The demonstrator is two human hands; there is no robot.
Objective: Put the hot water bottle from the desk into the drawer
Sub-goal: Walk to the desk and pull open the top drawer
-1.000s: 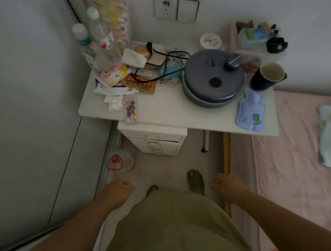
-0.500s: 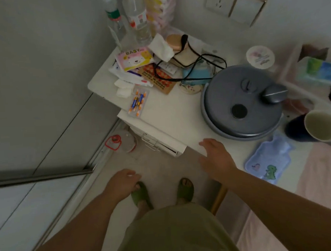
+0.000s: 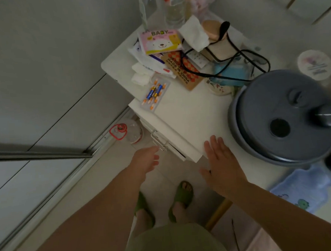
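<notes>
You get a dim, flat, greyish room, no hard shadows or glare; motion blur smears the right edge, wide-angle bending at borders.

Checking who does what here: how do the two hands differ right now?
The left hand reaches toward the metal drawer handle below the white desk top, fingers loosely curled. The right hand lies spread flat, palm down, over the desk's front edge. Both are empty; neither touches the blue hot water bottle.
</notes>
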